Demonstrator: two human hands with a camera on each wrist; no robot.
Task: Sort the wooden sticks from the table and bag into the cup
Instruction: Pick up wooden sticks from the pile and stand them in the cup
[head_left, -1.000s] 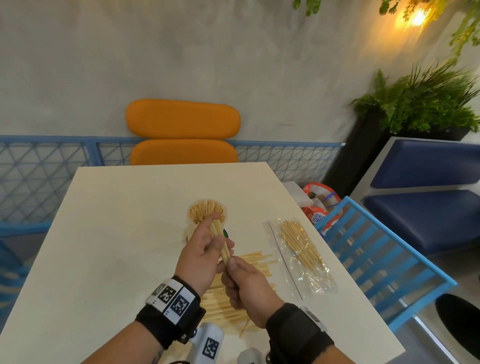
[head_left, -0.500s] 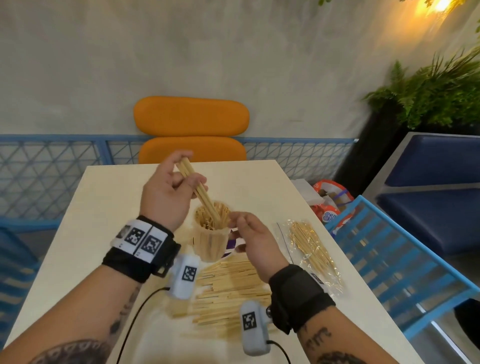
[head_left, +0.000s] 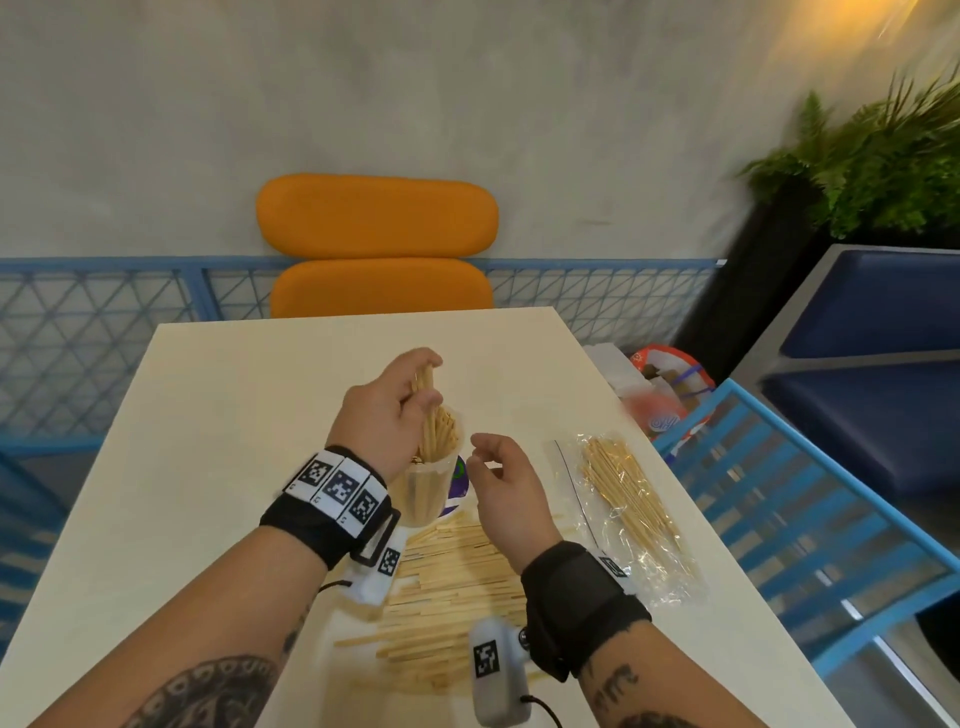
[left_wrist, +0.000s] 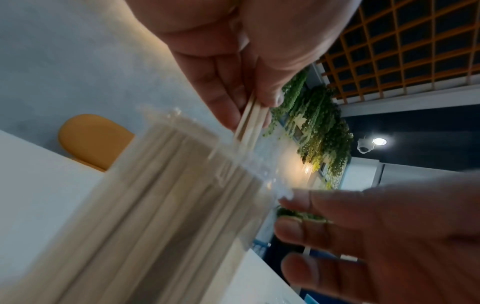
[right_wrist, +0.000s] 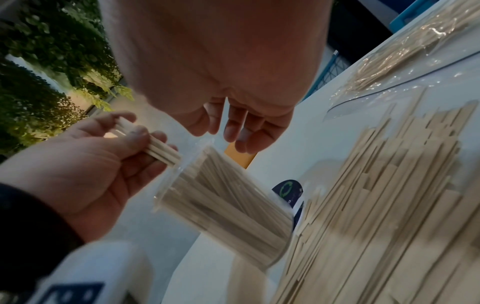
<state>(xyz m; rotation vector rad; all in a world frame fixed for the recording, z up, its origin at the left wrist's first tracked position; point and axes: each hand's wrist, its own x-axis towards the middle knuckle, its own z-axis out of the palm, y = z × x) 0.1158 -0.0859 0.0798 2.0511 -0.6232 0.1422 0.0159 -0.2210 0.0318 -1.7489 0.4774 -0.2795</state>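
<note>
A clear plastic cup (head_left: 426, 488) (left_wrist: 166, 205) (right_wrist: 223, 207) packed with wooden sticks stands mid-table. My left hand (head_left: 410, 395) (left_wrist: 249, 107) (right_wrist: 140, 139) pinches a small bundle of sticks (head_left: 427, 410) (left_wrist: 250, 123) (right_wrist: 161, 152) whose lower ends enter the cup's mouth. Just right of the cup hovers my right hand (head_left: 485, 460) (right_wrist: 233, 131) (left_wrist: 298, 228), fingers loosely curled and holding nothing. Loose flat sticks (head_left: 457, 587) (right_wrist: 389, 197) lie in a pile in front of the cup. A clear bag (head_left: 628, 514) (right_wrist: 405, 51) with thin sticks lies to the right.
The cream table (head_left: 208, 441) ends close beyond the bag at its right edge, beside a blue slatted chair (head_left: 810, 519). An orange chair (head_left: 379, 244) stands behind the far edge. A dark round printed piece (head_left: 460, 480) lies beside the cup.
My left hand has carried its bundle from over the pile up to the cup and lowered the sticks' ends into it. My right hand let go of the bundle and hovers beside the cup.
</note>
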